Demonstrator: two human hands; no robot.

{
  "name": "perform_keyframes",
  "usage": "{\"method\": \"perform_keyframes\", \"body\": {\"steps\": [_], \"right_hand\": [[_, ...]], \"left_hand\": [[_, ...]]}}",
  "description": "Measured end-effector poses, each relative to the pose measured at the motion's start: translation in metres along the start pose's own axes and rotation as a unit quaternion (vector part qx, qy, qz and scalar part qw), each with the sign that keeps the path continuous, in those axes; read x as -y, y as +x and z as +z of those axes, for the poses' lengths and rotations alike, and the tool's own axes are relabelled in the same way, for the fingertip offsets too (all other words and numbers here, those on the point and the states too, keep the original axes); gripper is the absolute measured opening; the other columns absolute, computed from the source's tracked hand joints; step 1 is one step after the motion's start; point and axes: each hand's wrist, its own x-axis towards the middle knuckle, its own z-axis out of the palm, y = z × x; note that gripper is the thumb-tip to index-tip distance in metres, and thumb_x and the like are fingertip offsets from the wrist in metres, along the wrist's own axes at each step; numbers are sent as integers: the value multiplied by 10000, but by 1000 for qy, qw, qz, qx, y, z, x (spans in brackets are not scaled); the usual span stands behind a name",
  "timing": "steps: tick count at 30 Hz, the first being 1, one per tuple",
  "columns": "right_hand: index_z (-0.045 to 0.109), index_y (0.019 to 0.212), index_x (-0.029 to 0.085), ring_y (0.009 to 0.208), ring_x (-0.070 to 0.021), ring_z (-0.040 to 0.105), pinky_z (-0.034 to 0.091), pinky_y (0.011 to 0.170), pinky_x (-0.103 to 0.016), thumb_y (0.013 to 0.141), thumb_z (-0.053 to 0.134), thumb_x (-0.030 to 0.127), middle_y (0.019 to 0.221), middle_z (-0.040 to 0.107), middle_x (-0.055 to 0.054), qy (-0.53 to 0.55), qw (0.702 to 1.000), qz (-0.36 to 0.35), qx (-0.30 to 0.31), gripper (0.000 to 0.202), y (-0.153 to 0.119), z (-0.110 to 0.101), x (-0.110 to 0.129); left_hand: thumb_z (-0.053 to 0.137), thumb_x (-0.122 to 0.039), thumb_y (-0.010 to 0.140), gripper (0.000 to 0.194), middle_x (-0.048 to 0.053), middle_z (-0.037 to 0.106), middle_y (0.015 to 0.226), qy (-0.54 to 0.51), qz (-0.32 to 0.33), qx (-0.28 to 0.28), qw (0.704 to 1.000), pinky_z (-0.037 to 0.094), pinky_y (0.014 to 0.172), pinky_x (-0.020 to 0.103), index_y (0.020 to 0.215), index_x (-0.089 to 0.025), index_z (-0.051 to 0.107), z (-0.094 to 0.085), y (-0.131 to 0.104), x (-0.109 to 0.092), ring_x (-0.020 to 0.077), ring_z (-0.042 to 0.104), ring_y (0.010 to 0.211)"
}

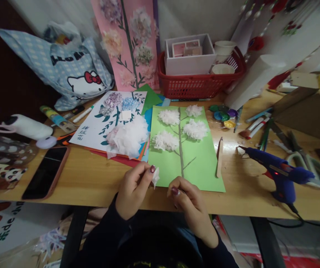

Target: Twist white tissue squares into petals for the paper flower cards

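Observation:
My left hand (132, 191) pinches a small scrap of white tissue paper (155, 178) between thumb and fingers, just over the near edge of a green sheet (201, 167). To its right my right hand (190, 208) is closed, its fingers curled inward; whatever they hold, if anything, is hidden. On the green sheet a dark stem with branches runs lengthwise, and several ruffled white paper flowers (195, 129) sit at its branch ends. One lower right branch is bare. A heap of white tissue pieces (130, 136) lies left of the sheet, on a white drawing (89, 128).
A blue glue gun (277, 163) with a lit red light lies at right, near scissors (313, 163). A wooden stick (220, 158) and paint pots (223, 116) are beside the sheet. Behind stands a red basket (187, 85); a phone (47, 173) lies at left.

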Motion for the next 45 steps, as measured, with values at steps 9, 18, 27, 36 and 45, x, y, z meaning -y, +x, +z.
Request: {"method": "perform_keyframes", "body": {"steps": [9, 18, 27, 36, 45], "right_hand": [[475, 720, 212, 565, -126, 363, 292, 548, -269, 1003, 476, 365, 615, 409, 52, -24, 1000, -18, 7, 321, 3, 0, 1], [508, 730, 204, 545, -126, 363, 285, 534, -272, 1007, 467, 394, 608, 406, 49, -21, 1000, -4, -12, 338, 3, 1, -1], [544, 991, 208, 538, -120, 307, 255, 507, -252, 970, 545, 437, 611, 364, 80, -5, 997, 63, -40, 230, 14, 5, 6], [620, 966, 198, 551, -119, 330, 271, 515, -254, 945, 587, 525, 653, 464, 46, 34, 998, 34, -46, 329, 12, 5, 8], [535, 744, 210, 509, -113, 247, 233, 486, -253, 953, 578, 542, 572, 342, 72, 95, 991, 56, -73, 394, 7, -1, -6]], "left_hand": [[486, -345, 968, 328, -45, 505, 593, 25, 33, 68, 997, 363, 577, 231, 672, -203, 501, 13, -3, -8, 120, 476, 567], [503, -431, 965, 341, -42, 498, 607, -26, -23, -14, 999, 382, 560, 220, 721, -195, 536, -7, 5, 5, 119, 484, 570], [573, -555, 920, 437, -47, 456, 561, -124, -63, -105, 985, 364, 496, 203, 681, -196, 501, -7, 10, 19, 101, 457, 527], [544, -567, 944, 437, -40, 485, 605, -147, -47, 47, 987, 373, 552, 220, 727, -187, 542, 7, -1, 5, 102, 448, 562], [590, -571, 897, 420, -35, 514, 620, -145, -81, 107, 980, 418, 602, 231, 743, -181, 562, 1, 3, -2, 110, 486, 587]]}}
